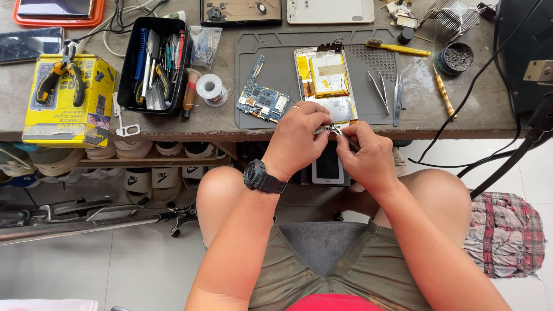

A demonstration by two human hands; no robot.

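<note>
Grey rubber mat [276, 63] covers the workbench, and at its front edge the left hand [296, 141] and right hand [368, 155] meet, fingers pinched tight on a small metal part [329, 129] held between them, just over the bench lip. Behind it lie an opened tablet [325, 83], a blue circuit board [262, 101] and tweezers [380, 89]. A black tool tray [152, 63] stands further left.
</note>
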